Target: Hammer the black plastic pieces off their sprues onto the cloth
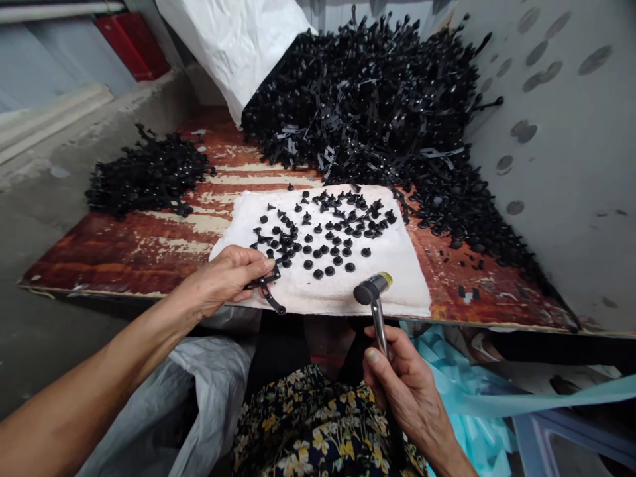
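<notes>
My left hand point(238, 273) is closed on a black plastic part with thin arms point(272, 297), at the front left of a white cloth point(318, 298). One arm of the part hangs down past the fingers. In my right hand point(402, 377) is a small mallet point(370, 289) with a metal handle, its black and yellow head raised over the cloth's front edge. Several small black round caps with stems point(329, 271) lie scattered over the cloth, some standing stem up, others tipped on their sides.
A big heap of black plastic parts point(368, 99) fills the back right of the worn red-brown table point(124, 255). A smaller pile point(149, 169) sits at left. White sacking point(238, 46) hangs behind. Below the table edge are a grey sack point(213, 377) and turquoise plastic point(457, 371).
</notes>
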Motion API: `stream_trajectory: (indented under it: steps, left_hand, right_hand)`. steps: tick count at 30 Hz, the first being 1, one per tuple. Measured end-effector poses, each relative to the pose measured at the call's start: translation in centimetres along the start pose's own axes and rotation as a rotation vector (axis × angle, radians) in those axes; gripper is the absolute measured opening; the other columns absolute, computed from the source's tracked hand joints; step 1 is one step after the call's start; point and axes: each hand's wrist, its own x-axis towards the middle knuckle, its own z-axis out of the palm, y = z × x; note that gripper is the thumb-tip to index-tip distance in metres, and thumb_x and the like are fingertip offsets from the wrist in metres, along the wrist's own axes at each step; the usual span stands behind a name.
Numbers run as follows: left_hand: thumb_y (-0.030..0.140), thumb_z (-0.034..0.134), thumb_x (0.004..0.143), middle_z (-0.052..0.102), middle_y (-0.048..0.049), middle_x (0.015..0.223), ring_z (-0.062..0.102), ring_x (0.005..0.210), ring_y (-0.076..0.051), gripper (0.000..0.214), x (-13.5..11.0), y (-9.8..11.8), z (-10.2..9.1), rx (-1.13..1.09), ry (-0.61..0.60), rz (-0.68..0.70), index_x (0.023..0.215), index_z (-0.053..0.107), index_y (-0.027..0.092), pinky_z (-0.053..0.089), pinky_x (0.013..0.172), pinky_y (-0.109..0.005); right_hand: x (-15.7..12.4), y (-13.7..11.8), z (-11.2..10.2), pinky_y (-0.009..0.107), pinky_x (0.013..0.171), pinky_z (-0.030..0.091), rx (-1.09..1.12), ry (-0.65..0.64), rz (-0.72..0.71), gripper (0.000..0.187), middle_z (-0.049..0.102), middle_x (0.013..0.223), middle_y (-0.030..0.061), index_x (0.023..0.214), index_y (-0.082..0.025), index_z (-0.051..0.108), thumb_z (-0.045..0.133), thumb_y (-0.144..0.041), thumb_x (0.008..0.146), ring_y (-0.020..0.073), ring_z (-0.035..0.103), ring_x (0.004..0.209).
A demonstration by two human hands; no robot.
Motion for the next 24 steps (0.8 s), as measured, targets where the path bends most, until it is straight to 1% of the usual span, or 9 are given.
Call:
stream_trajectory:
  steps: [3,8,11,14,16,18,21,22,24]
  left_hand:
    - [0.041,0.080,0.053,0.058,-0.0003,0.053,0.048,0.047,-0.008,0.033,0.2,0.0,-0.2,-0.012,-0.021,-0.041,0.056,0.061,0.013,0.029,0.041,-0.016]
    - [0.041,0.075,0.057,0.057,0.0008,0.048,0.034,0.040,-0.005,0.029,0.6,-0.1,-0.7,0.093,-0.041,-0.020,0.056,0.062,0.014,0.019,0.039,-0.017]
    - [0.041,0.073,0.061,0.059,-0.0007,0.050,0.038,0.041,-0.006,0.029,0.7,-0.2,-0.8,0.086,-0.074,-0.015,0.057,0.061,0.015,0.022,0.039,-0.018]
    - [0.037,0.071,0.065,0.054,0.0010,0.045,0.032,0.036,-0.004,0.027,0.9,0.0,-0.8,0.103,-0.090,0.004,0.056,0.061,0.014,0.019,0.038,-0.018]
    - [0.034,0.071,0.067,0.051,0.0020,0.043,0.027,0.034,-0.003,0.026,1.0,0.2,-0.8,0.117,-0.110,0.012,0.055,0.061,0.014,0.016,0.037,-0.018]
    - [0.032,0.070,0.068,0.052,0.0017,0.042,0.027,0.032,-0.003,0.025,0.9,0.4,-0.9,0.114,-0.123,0.014,0.054,0.060,0.014,0.015,0.036,-0.017]
    - [0.030,0.070,0.069,0.050,0.0019,0.041,0.027,0.032,-0.003,0.025,0.8,0.4,-1.0,0.104,-0.119,0.018,0.052,0.059,0.015,0.014,0.036,-0.017]
    - [0.030,0.070,0.070,0.051,0.0019,0.040,0.026,0.032,-0.003,0.025,0.8,0.4,-1.0,0.100,-0.123,0.023,0.052,0.059,0.015,0.014,0.036,-0.017]
    - [0.030,0.069,0.071,0.053,0.0011,0.042,0.025,0.032,-0.003,0.025,0.8,0.2,-1.0,0.089,-0.133,0.034,0.053,0.059,0.015,0.013,0.036,-0.017]
  right_hand:
    - [0.0,-0.2,-0.1,0.017,0.036,0.024,-0.022,0.010,-0.007,0.054,0.049,0.052,-0.0093,0.104,-0.021,0.053,0.064,-0.068,0.081,0.0060,0.035,0.038]
    - [-0.1,-0.1,-0.3,0.018,0.038,0.027,-0.059,0.004,-0.056,0.053,0.050,0.054,-0.0081,0.109,-0.019,0.055,0.057,-0.068,0.085,0.0068,0.035,0.039]
    - [-0.2,0.2,-0.7,0.019,0.038,0.032,-0.111,0.026,-0.082,0.048,0.051,0.057,-0.0069,0.114,-0.019,0.058,0.051,-0.061,0.092,0.0080,0.038,0.041]
    - [-0.4,0.2,-1.2,0.019,0.042,0.042,-0.228,0.017,-0.117,0.045,0.056,0.061,-0.0043,0.123,-0.019,0.062,0.045,-0.052,0.098,0.0100,0.047,0.045]
    - [-0.4,-0.3,-1.5,0.022,0.053,0.053,-0.348,0.002,-0.208,0.043,0.065,0.071,0.0006,0.128,-0.020,0.063,0.044,-0.046,0.100,0.0137,0.061,0.058]
    - [-0.3,-1.2,-1.6,0.027,0.073,0.060,-0.472,0.004,-0.354,0.041,0.074,0.094,0.0067,0.134,-0.022,0.062,0.044,-0.039,0.101,0.0189,0.072,0.085]
    - [0.5,-3.2,-1.4,0.036,0.100,0.055,-0.650,-0.010,-0.625,0.046,0.066,0.135,0.0096,0.147,-0.026,0.050,0.047,-0.026,0.101,0.0231,0.065,0.120]
    - [0.9,-3.9,-1.2,0.037,0.104,0.053,-0.704,-0.028,-0.722,0.051,0.062,0.142,0.0096,0.151,-0.027,0.044,0.048,-0.021,0.100,0.0233,0.062,0.125]
    - [1.8,-5.3,-0.6,0.038,0.105,0.053,-0.795,-0.076,-0.864,0.063,0.060,0.143,0.0103,0.157,-0.028,0.033,0.046,-0.011,0.098,0.0229,0.062,0.124]
